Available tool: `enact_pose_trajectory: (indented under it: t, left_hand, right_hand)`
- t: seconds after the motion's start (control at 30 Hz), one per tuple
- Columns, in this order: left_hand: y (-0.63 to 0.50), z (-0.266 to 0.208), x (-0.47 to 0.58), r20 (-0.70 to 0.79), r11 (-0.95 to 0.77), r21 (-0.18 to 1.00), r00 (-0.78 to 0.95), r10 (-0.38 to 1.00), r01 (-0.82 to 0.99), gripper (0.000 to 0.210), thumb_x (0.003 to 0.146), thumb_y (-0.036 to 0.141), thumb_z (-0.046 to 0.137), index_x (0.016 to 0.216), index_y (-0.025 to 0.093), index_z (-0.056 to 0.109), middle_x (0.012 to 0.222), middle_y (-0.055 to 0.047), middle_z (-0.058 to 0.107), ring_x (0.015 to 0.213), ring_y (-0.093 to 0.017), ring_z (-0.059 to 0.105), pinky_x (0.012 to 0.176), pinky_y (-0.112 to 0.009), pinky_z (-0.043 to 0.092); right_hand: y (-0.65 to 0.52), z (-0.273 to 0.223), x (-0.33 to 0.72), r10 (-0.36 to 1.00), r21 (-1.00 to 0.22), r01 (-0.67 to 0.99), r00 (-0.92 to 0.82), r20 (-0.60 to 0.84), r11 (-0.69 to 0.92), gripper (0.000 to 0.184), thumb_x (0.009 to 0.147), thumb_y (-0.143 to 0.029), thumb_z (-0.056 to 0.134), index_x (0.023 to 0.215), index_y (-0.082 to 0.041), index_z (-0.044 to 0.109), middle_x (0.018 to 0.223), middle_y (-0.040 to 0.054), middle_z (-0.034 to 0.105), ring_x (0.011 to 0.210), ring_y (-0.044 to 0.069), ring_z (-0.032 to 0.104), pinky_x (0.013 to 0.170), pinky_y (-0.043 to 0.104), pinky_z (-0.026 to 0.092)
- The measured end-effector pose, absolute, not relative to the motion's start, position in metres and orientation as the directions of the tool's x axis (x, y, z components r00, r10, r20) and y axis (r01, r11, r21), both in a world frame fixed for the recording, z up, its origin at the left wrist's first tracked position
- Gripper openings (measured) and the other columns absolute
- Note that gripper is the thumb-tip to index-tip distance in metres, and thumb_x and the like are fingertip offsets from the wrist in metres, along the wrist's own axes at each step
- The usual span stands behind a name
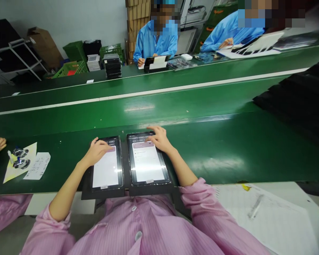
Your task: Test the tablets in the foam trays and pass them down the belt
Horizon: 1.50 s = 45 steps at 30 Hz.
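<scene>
Pink striped shirt [138, 226] nearest, then left tablet [106, 173] and right tablet [149, 166] lie side by side on green bench [215, 148], screens up, long axes running away from the body. Left hand [98, 153] over left tablet's screen, right hand [161, 140] at right tablet's far-right corner, both loose, grasping nothing; far back, green crate [82, 67] holds something red [71, 73].

A black-framed, rectangular tablet with a glossy screen [147, 168] lies face up, lit white beneath a dark top band and a mauve panel, with small text lines below. Just left of that landmark tablet, across a narrow gap, a matching black-framed, rectangular tablet [106, 171] lies face up, lit mostly white, its upper left part hidden.
</scene>
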<state>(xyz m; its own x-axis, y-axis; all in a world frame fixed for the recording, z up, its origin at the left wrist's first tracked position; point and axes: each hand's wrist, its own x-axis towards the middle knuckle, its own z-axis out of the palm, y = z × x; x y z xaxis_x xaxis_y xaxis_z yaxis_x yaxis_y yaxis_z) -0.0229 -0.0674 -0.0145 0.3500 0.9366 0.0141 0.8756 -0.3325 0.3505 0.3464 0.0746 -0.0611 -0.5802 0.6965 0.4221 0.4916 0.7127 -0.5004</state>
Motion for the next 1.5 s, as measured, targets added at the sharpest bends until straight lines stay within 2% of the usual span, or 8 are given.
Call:
enact_pose_trajectory:
  t: [0.1, 0.2, 0.57, 0.83, 0.93, 1.17, 1.33, 1.5]
  left_hand:
    - [-0.050, -0.007, -0.019, 0.031, -0.179, 0.226, 0.177, 0.984, 0.958, 0.056, 0.102, 0.050, 0.033, 0.150, 0.024, 0.046, 0.156, -0.011, 0.045, 0.144, -0.032, 0.038, 0.120, -0.070, 0.007]
    - [-0.042, -0.004, -0.010, -0.054, -0.152, 0.222, 0.168, 0.984, 0.963, 0.068, 0.100, 0.052, 0.039, 0.158, 0.020, 0.028, 0.162, -0.014, 0.033, 0.149, -0.032, 0.032, 0.118, -0.072, 0.001]
    - [-0.033, 0.005, -0.013, -0.298, -0.221, 0.236, 0.287, 0.910, 0.946, 0.100, 0.089, 0.063, 0.056, 0.163, 0.022, 0.003, 0.165, -0.020, 0.020, 0.151, -0.040, 0.024, 0.110, -0.077, -0.013]
    - [-0.032, 0.002, -0.013, -0.359, -0.278, 0.199, 0.333, 0.872, 0.940, 0.124, 0.076, 0.067, 0.068, 0.161, 0.019, -0.008, 0.166, -0.023, 0.003, 0.154, -0.041, 0.009, 0.109, -0.076, -0.016]
    - [-0.033, 0.004, -0.013, -0.350, -0.250, 0.223, 0.316, 0.882, 0.942, 0.125, 0.077, 0.064, 0.071, 0.161, 0.022, -0.011, 0.166, -0.022, 0.007, 0.154, -0.041, 0.012, 0.110, -0.075, -0.017]
    - [-0.019, 0.014, -0.010, -0.321, -0.182, 0.280, 0.270, 0.908, 0.943, 0.111, 0.082, 0.059, 0.069, 0.162, 0.025, 0.000, 0.155, -0.022, 0.044, 0.141, -0.041, 0.044, 0.109, -0.078, -0.014]
    - [-0.015, 0.010, 0.004, -0.268, -0.265, 0.303, 0.348, 0.898, 0.915, 0.089, 0.089, 0.042, 0.068, 0.160, 0.032, 0.015, 0.161, -0.016, 0.036, 0.146, -0.037, 0.035, 0.111, -0.079, -0.006]
    - [-0.010, 0.008, 0.011, -0.334, -0.311, 0.342, 0.424, 0.842, 0.887, 0.044, 0.092, 0.034, 0.065, 0.134, 0.036, 0.054, 0.163, -0.011, 0.031, 0.151, -0.037, 0.024, 0.112, -0.079, 0.003]
  right_hand:
    - [0.082, -0.070, 0.358, 0.825, -0.560, 0.616, -0.314, 0.469, 0.553, 0.051, 0.102, -0.055, 0.035, 0.110, -0.031, 0.079, 0.135, 0.0110, 0.054, 0.127, 0.034, 0.044, 0.107, 0.059, 0.031]
    - [0.073, -0.077, 0.368, 0.813, -0.635, 0.537, -0.191, 0.551, 0.556, 0.058, 0.103, -0.057, 0.029, 0.115, -0.025, 0.076, 0.124, 0.0125, 0.057, 0.116, 0.031, 0.051, 0.104, 0.052, 0.039]
    - [-0.004, -0.082, 0.375, 0.836, -0.732, 0.408, -0.211, 0.506, 0.546, 0.059, 0.100, -0.056, 0.032, 0.083, -0.029, 0.082, 0.111, 0.0087, 0.062, 0.108, 0.030, 0.057, 0.099, 0.050, 0.046]
    - [-0.006, -0.080, 0.375, 0.815, -0.728, 0.366, -0.255, 0.520, 0.579, 0.050, 0.098, -0.048, 0.039, 0.082, -0.030, 0.083, 0.112, 0.0081, 0.063, 0.108, 0.029, 0.058, 0.098, 0.050, 0.048]
    - [-0.006, -0.080, 0.375, 0.804, -0.721, 0.356, -0.244, 0.542, 0.594, 0.049, 0.098, -0.046, 0.040, 0.082, -0.030, 0.083, 0.110, 0.0080, 0.064, 0.105, 0.028, 0.059, 0.095, 0.049, 0.049]
    - [-0.005, -0.081, 0.376, 0.811, -0.722, 0.371, -0.272, 0.518, 0.584, 0.047, 0.097, -0.045, 0.040, 0.082, -0.031, 0.083, 0.111, 0.0081, 0.064, 0.105, 0.029, 0.059, 0.094, 0.050, 0.049]
    - [-0.003, -0.081, 0.376, 0.826, -0.728, 0.390, -0.260, 0.499, 0.563, 0.043, 0.097, -0.043, 0.043, 0.082, -0.030, 0.081, 0.114, 0.0076, 0.063, 0.108, 0.030, 0.057, 0.098, 0.051, 0.046]
    - [0.010, -0.093, 0.376, 0.929, -0.834, 0.423, -0.061, 0.365, 0.355, 0.035, 0.088, -0.053, 0.061, 0.104, -0.024, 0.074, 0.107, 0.0103, 0.063, 0.106, 0.031, 0.058, 0.098, 0.051, 0.046]
